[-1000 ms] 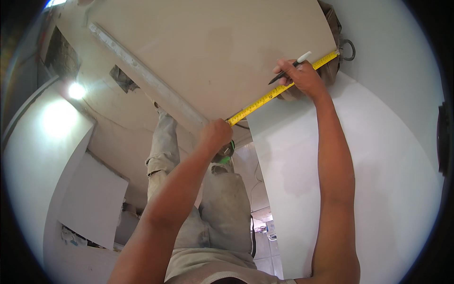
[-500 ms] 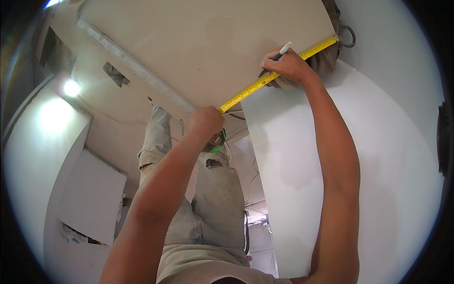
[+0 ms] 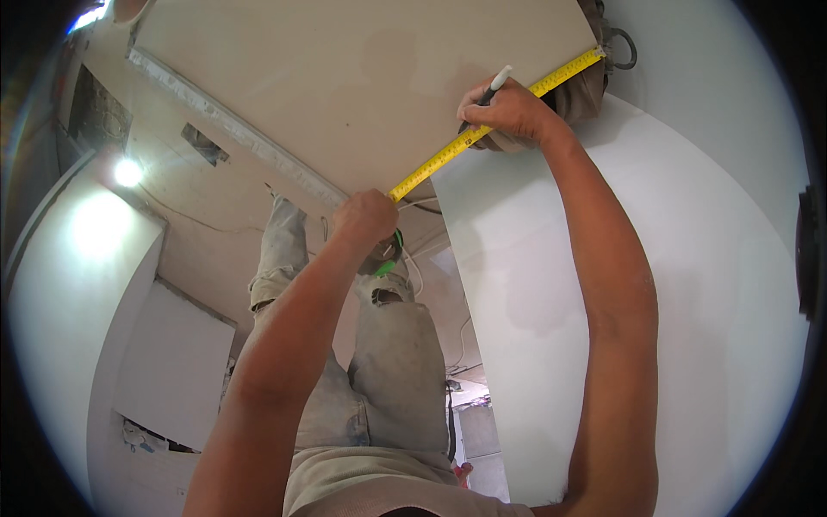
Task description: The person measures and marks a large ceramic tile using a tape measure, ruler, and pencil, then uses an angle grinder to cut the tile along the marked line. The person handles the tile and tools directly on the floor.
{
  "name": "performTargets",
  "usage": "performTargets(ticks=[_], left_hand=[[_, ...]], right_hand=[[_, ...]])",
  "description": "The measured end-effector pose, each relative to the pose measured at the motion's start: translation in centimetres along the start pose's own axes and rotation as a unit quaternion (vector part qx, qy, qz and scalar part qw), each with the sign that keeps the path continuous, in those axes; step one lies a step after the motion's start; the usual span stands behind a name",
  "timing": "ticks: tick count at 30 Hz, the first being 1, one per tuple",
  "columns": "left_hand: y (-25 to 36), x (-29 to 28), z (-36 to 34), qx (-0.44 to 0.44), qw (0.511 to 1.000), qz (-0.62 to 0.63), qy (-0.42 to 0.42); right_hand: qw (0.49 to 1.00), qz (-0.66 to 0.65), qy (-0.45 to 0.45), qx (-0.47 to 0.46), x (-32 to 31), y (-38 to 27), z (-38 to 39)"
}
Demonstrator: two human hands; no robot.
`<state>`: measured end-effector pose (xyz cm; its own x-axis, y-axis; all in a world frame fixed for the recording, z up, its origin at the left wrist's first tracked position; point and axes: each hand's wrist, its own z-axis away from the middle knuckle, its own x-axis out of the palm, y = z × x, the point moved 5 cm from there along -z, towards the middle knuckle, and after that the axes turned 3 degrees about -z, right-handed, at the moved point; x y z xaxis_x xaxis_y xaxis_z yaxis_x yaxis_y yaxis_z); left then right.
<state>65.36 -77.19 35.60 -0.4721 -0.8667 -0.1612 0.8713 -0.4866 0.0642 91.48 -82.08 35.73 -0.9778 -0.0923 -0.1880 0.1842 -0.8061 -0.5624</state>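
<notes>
My left hand [image 3: 366, 214] is closed on a tape measure, its black and green case [image 3: 385, 263] below the fingers. The yellow blade [image 3: 431, 165] runs up to the right across the beige board [image 3: 362, 60], ending at its far right edge. My right hand [image 3: 508, 110] grips a dark pen [image 3: 500, 80] with a white end, point down beside the blade around its middle. Left of the tape, a pale, dust-marked straight bar [image 3: 233, 121] lies diagonally on the board, its near end by my left hand.
A white panel [image 3: 525, 258] fills the right side under my right arm. Brown fabric [image 3: 581, 99] with a grey loop [image 3: 631, 47] sits at the board's right end. My trousered legs [image 3: 388, 362] are below, near loose cables [image 3: 412, 271]. A bright lamp [image 3: 127, 172] glows at left.
Both hands, the tape and the board have shifted up and left in the picture. The pen in my right hand has moved down onto the blade's edge.
</notes>
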Motion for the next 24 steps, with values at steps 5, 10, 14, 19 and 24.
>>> performTargets(ticks=[5,10,14,19,24], left_hand=[[0.7,-0.9,0.8,0.036,0.998,-0.05,0.008],[-0.1,0.0,-0.1,-0.004,1.0,-0.007,0.016],[0.0,0.0,0.0,0.002,1.0,-0.004,0.022],[-0.3,0.1,-0.3,-0.003,1.0,0.001,0.011],[0.1,-0.3,0.0,-0.006,1.0,-0.005,0.006]], right_hand=[[1.0,-0.016,-0.003,-0.021,0.7,0.1,0.1],[0.999,0.009,-0.026,-0.038,2.5,-0.1,-0.2],[0.996,0.032,-0.025,-0.077,3.4,0.2,-0.5],[0.996,0.017,-0.001,-0.093,3.8,0.8,-0.7],[0.994,0.028,0.005,-0.11,3.8,0.7,-0.7]])
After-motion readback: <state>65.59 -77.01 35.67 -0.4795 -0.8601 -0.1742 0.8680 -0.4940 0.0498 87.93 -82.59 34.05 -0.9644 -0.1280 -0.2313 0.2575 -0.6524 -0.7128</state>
